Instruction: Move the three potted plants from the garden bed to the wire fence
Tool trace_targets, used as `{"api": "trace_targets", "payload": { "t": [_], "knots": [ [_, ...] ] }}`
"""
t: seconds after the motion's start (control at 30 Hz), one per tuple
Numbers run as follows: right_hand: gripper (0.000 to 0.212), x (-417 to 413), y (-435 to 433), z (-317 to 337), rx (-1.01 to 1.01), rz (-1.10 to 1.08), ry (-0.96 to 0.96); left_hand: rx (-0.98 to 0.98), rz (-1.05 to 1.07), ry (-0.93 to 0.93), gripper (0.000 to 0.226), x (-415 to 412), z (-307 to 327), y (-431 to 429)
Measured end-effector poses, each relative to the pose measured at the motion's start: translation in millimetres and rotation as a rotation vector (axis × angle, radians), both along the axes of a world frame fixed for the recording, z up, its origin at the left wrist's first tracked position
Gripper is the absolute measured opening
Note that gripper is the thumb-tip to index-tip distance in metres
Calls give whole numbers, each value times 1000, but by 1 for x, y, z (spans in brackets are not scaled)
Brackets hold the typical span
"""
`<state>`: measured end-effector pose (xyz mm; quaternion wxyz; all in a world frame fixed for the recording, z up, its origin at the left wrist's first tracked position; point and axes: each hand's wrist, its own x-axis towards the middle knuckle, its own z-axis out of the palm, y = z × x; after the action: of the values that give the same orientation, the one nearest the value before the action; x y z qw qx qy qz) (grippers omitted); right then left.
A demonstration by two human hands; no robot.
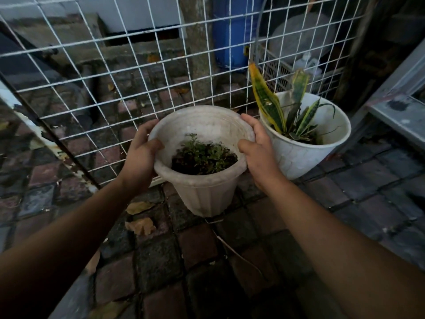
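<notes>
A white plastic pot point(203, 192) with a small leafy green plant sits in the middle of the view, close in front of the white wire fence point(119, 72). My left hand point(141, 155) grips its left rim, thumb inside. My right hand point(257, 153) grips the right rim the same way. Whether the pot's base touches the paving I cannot tell. To its right a second white pot point(305, 155) with a yellow-edged snake plant stands on the ground against the fence.
Wet brick paving point(195, 249) with a few dry leaves point(140, 224) lies below. A grey metal frame point(395, 111) runs along the right. Behind the fence are a blue barrel point(232, 42), a concrete post and a slatted crate.
</notes>
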<state>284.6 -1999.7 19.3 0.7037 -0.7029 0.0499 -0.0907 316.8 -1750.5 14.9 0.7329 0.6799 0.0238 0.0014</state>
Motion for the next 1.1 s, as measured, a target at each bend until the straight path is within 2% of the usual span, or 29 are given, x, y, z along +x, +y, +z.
{"api": "trace_targets", "payload": {
  "t": [0.17, 0.33, 0.4, 0.47, 0.57, 0.63, 0.7, 0.73, 0.77, 0.8, 0.87, 0.97, 1.03, 1.1],
  "knots": [
    [56, -4, 11, 7, -153, -91, -43, 109, 23, -56, 55, 10, 1, 5],
    [37, -31, 36, 7, -634, -189, -259, 162, 4, -95, 53, 20, 5, 9],
    [30, -35, 37, 2, -804, -139, -379, 204, -34, -117, 51, 24, 9, 14],
    [33, -37, 30, -2, -885, -39, -448, 259, -68, -140, 44, 28, 13, 17],
    [39, -32, 16, -4, -954, 70, -534, 311, -91, -127, 36, 29, 17, 16],
    [39, -25, 7, -2, -973, 121, -598, 411, -136, -142, 28, 28, 21, 15],
    [37, -19, -2, 0, -967, 185, -644, 810, -234, -177, 18, 30, 31, 19],
    [37, -17, -6, 2, -965, 221, -657, 1037, -280, -216, 35, 30, 39, 22],
    [38, -15, -10, 3, -961, 258, -660, 1179, -327, -268, 51, 30, 49, 24],
    [39, -14, -13, 4, -956, 292, -652, 1237, -387, -334, 60, 27, 59, 25],
    [42, -12, -17, 6, -955, 335, -639, 1203, -604, -500, 58, 17, 76, 24],
    [53, -11, -21, 4, -958, 359, -675, 1111, -984, -721, 40, 6, 80, 28],
    [68, -11, -23, 6, -929, 387, -688, 1107, -1032, -721, 41, 1, 78, 31],
    [73, -9, -24, 8, -898, 413, -679, 1128, -973, -806, 45, -4, 69, 33]
  ]
}}
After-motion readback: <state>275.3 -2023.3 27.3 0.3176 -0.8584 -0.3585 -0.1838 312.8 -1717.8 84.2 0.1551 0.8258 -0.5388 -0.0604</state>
